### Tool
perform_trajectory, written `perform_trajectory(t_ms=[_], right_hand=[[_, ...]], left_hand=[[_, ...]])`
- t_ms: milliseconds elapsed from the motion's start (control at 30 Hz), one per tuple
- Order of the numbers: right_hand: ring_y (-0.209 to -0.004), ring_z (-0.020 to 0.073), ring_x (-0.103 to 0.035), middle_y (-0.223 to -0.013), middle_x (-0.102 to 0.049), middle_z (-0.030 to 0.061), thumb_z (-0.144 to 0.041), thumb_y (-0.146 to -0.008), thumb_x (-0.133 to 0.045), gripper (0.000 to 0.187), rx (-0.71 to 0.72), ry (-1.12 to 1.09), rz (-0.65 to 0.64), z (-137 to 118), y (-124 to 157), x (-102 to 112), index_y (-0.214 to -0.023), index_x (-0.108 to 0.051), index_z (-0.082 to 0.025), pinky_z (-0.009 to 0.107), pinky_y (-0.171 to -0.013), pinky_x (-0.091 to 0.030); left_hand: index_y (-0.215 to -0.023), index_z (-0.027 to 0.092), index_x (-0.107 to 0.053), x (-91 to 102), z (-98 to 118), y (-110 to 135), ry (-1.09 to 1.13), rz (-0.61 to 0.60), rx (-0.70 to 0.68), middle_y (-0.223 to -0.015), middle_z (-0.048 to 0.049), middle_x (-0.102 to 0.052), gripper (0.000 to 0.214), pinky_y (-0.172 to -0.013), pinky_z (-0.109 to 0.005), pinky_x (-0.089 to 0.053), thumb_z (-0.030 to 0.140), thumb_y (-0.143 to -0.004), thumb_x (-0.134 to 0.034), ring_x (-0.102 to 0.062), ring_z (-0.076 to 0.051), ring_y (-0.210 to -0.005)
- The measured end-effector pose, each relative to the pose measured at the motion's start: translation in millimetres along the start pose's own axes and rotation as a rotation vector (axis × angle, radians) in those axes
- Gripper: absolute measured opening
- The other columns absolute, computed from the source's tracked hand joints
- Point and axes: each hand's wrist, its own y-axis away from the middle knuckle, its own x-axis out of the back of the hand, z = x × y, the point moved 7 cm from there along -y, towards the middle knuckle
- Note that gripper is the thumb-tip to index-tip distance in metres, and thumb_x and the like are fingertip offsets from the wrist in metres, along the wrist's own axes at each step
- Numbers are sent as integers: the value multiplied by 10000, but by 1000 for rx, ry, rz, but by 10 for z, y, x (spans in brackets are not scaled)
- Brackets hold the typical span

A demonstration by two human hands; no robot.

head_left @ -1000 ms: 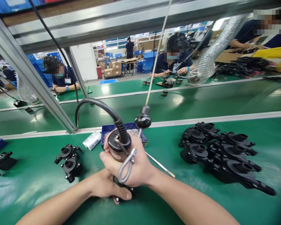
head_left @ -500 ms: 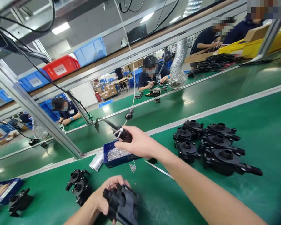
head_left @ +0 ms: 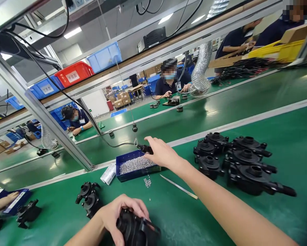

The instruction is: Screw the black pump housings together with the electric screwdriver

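The left hand is gripping a black plastic pump housing low in the centre of the view, fingers curling over its top and the thumb pressing along its near left side. The housing's short round spout is pointing left and slightly up, towards the hollow between thumb and palm. Its long axis cannot be told, because the bottom edge of the view is cutting the body off. The housing is lying nearer the wearer than the right hand, well apart from it.

That right hand is hovering beside the blue bin of small metal pieces, index finger and thumb standing apart around a black corded hand tool. The tool's cord end is pointing left, its long axis running nearly crosswise; the hand is hiding its other end, so contact cannot be told.
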Motion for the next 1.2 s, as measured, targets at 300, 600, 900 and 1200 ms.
perform_trajectory(t_ms=[300, 600, 900, 1200], right_hand=[[-789, 197, -677, -1032, -701, 53, -194, -1000, -602, 127, 470, 261, -254, -1, 857, -726, -1000, -729, -209, 300, -634, -391], [-780, 205, -694, -1071, -691, 70, -198, -1039, -530, 275, 434, 291, -347, 49, 920, -983, -1205, -737, -272, 299, -624, -385], [-811, 213, -703, -992, -694, 32, -215, -978, -636, 82, 354, 208, -358, 142, 904, -993, -939, -708, -218, 298, -672, -445], [-783, 206, -623, -884, -605, 47, -167, -1075, -377, 180, 344, -319, 214, -203, 1317, -519, -948, -479, -244, 331, -710, -532]], left_hand=[[-1119, 248, -816, 72, -208, 26, -519, 215, 275, -1176, -104, -653, 760, -657, -262, -570, 476, -426, -1030, -640, -209, -895], [-1187, 205, -753, 312, -172, 27, -1204, 468, 308, -1068, -97, -627, 312, -904, -384, -560, 242, -992, -512, -624, -231, -984], [-1194, 289, -749, 222, -463, 20, -1504, 343, 333, -1054, -70, -626, 371, -765, -318, -545, 155, -918, -540, -629, -232, -932], [-1063, 305, -814, 302, -595, -3, -1330, 416, 286, -1067, -37, -636, 453, -757, -275, -525, 65, -740, -605, -624, -175, -838]])
